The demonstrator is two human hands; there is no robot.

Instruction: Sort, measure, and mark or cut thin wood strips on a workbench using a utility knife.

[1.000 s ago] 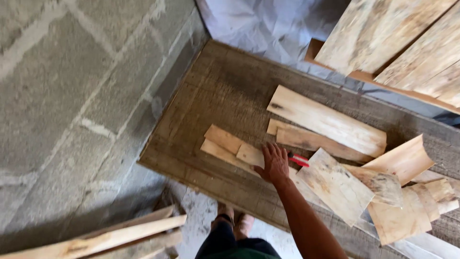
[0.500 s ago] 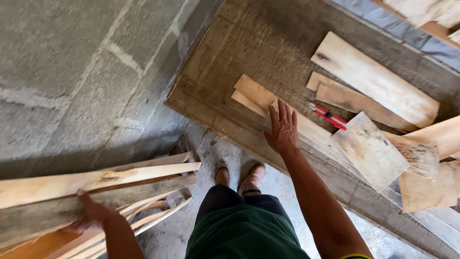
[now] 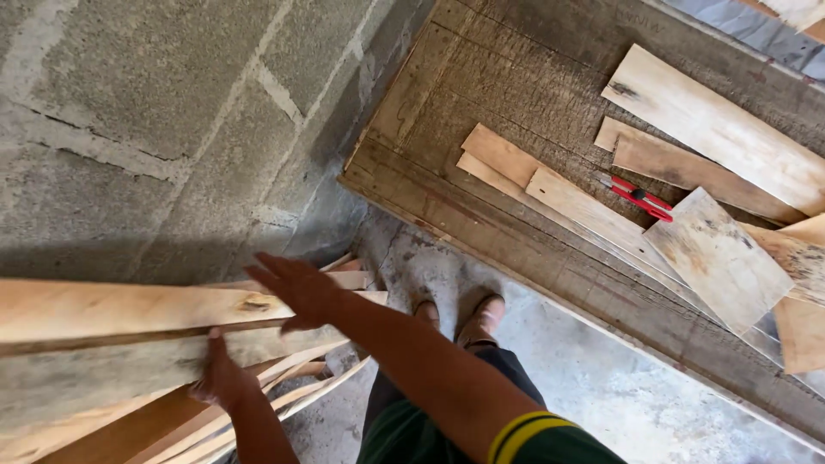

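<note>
Pale, rough-sawn wood with a matt, unfinished face is seen in the planks point(image 3: 129, 318). Darker, weathered, coarse-grained wood is shown by the workbench point(image 3: 516, 86). Rough grey concrete block forms the wall point(image 3: 155, 112). Glossy red plastic covers the utility knife point(image 3: 638, 198).

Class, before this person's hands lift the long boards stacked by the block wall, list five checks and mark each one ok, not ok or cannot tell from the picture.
1. Left hand on the stack of long boards: ok, it rests against a board's side.
2. Right hand gripping: not ok, fingers spread flat over the top board.
3. Feet out from under the boards: ok, beside their ends.
4. Red utility knife away from both hands: ok, on the wooden worktable.
5. Boards' far ends free: cannot tell, out of frame.
</note>
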